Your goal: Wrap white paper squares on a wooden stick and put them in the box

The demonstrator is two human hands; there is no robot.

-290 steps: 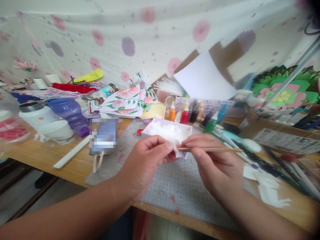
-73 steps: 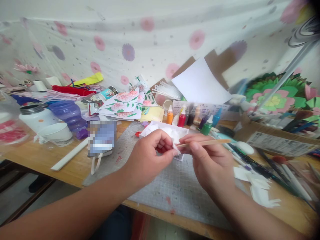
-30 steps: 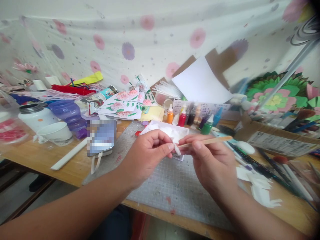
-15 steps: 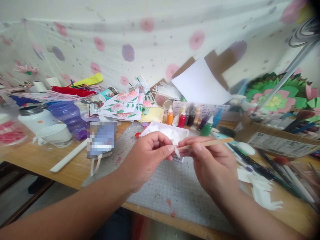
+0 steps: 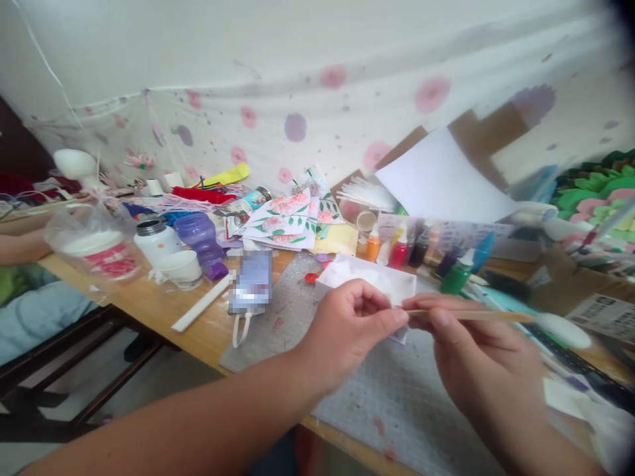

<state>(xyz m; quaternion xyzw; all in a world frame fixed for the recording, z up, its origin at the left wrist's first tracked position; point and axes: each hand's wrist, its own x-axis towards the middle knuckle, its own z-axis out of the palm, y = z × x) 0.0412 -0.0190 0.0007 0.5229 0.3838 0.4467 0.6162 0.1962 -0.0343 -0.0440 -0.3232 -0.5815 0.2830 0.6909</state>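
Observation:
Over the cutting mat [image 5: 288, 317], my left hand [image 5: 354, 330] is closed in a pinch, thumb against curled fingers. The small white wisp seen there a moment before is now mostly hidden by the fingertips. My right hand [image 5: 481, 357] grips a flat wooden stick [image 5: 501, 317] between thumb and fingers. The stick lies nearly level, its inner end meeting my left fingertips and its outer end pointing right. Just behind both hands sits an open white box [image 5: 404, 281] with white fluffy material [image 5: 352, 272] inside, partly covered by my left hand.
Paint bottles, including a green one [image 5: 456, 274], stand behind the box. A phone [image 5: 252, 281] with a cable lies left of the mat, near a white strip [image 5: 201, 303] and a paper cup [image 5: 181, 268]. Another person's arm [image 5: 22, 248] rests at the far left.
The view has swung left, so everything sits further right and the other person's arm has come into sight. The white wisp at my fingertips is now mostly hidden; both hands keep their grip.

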